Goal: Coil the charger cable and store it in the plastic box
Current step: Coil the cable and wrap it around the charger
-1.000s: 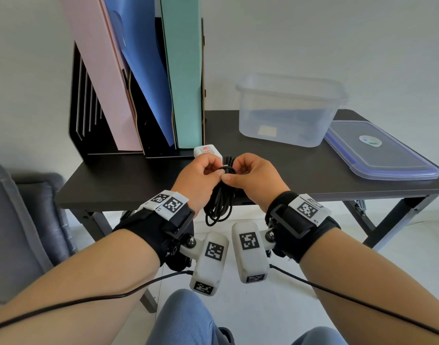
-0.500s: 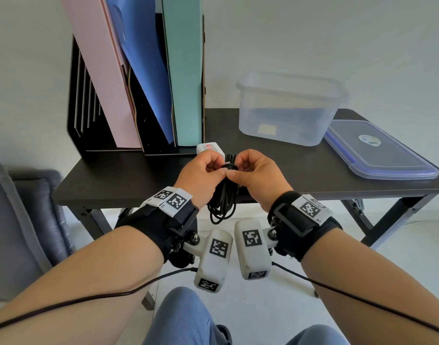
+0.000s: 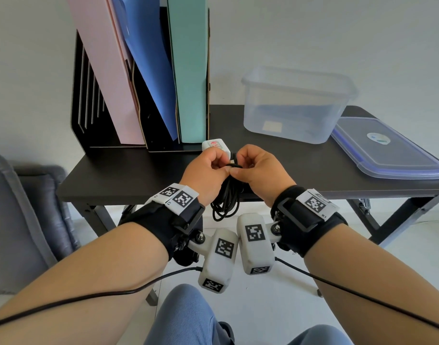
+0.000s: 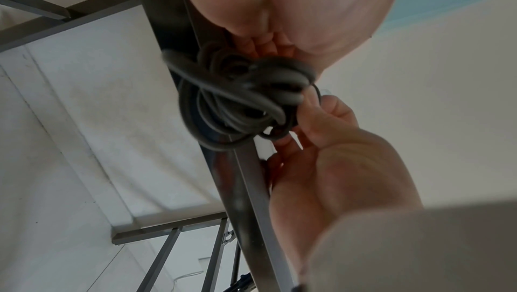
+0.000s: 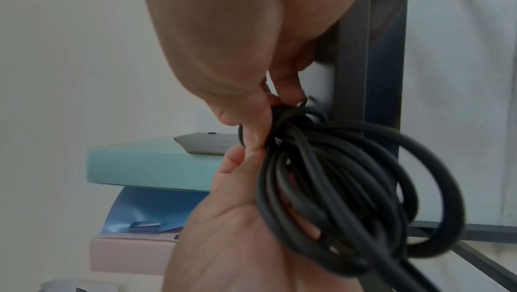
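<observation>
At the table's front edge, six o'clock from the file rack (image 3: 138, 100): black charger cable (image 3: 226, 200), bundled in several loops hanging below both fists, white plug block (image 3: 217, 146) at top. Left hand (image 3: 203, 175) and right hand (image 3: 259, 173) each curl tight, pinching the bundle's neck. Risk: loosened pinch lets loops spring apart before the open plastic box (image 3: 298, 108), at one o'clock.

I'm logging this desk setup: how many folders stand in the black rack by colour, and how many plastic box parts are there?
Pink folder: 1
Blue folder: 1
Teal folder: 1
Clear plastic box: 1
Box lid: 1
Total: 5
</observation>
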